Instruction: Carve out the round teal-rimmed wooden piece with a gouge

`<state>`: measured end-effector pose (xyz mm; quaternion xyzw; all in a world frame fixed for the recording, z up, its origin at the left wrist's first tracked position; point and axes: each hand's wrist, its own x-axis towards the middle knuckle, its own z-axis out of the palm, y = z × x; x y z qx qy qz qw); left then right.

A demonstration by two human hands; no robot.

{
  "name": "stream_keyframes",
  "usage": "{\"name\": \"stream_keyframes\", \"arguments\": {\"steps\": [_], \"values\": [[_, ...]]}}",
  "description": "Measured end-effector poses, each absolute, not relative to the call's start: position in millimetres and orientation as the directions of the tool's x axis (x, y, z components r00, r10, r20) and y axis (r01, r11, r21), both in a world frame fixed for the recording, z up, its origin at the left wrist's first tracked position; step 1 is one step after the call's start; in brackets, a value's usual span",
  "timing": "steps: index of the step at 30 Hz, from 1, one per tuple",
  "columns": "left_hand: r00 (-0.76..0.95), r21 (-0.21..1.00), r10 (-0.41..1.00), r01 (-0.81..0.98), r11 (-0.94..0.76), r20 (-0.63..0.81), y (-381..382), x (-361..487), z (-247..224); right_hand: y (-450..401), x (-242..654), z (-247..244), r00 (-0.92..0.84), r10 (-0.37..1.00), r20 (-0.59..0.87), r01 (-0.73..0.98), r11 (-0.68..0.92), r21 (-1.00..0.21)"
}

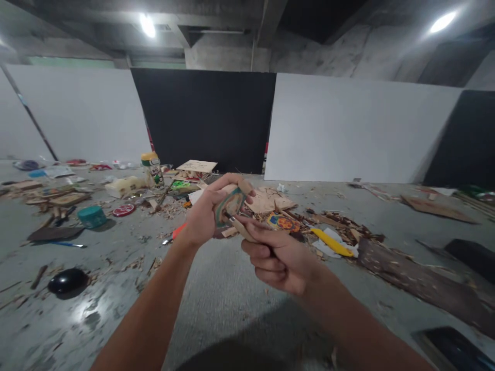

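Note:
Held up in front of me, my left hand (pixel 211 206) is closed around a small painted wooden piece (pixel 229 205) with a teal edge and a tan face. My right hand (pixel 276 252) grips a carving tool (pixel 243 228) by its pale wooden handle. Its short metal end points up and left, at the face of the wooden piece; whether the tip digs in I cannot tell. Just beyond my hands a colourful painted piece (pixel 284 222) lies on the floor, and a yellow-handled tool (pixel 332 242) rests on white paper to the right.
Wood chips and scraps litter the concrete floor. Leftward are a teal jar (pixel 92 217), a red lid (pixel 124 210), a black rounded object (pixel 68 281) and a yellow-capped bottle (pixel 152 170). A long bark slab (pixel 421 278) lies on the right. Black and white panels (pixel 204 118) stand behind.

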<state>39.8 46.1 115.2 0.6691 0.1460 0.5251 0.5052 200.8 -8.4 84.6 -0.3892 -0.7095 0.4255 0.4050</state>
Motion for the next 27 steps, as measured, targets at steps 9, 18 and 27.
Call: {"name": "stream_keyframes", "arguments": {"steps": [9, 18, 27], "values": [[0.454, 0.921, 0.817, -0.017, -0.390, 0.354, 80, 25, 89, -1, 228, 97, -0.247, 0.911, 0.330, 0.632, 0.410, -0.658], [0.085, 0.570, 0.893, -0.795, -0.207, 0.442, 49, 63, 114, -2, 230, 106, -0.211, 0.911, 0.353, 0.418, 0.411, -0.810], [0.266, 0.674, 0.873, -0.733, -0.093, 0.409, 36, 96, 99, 7, 211, 88, 0.016, 0.912, 0.409, 0.207, 0.397, -0.894]]}}
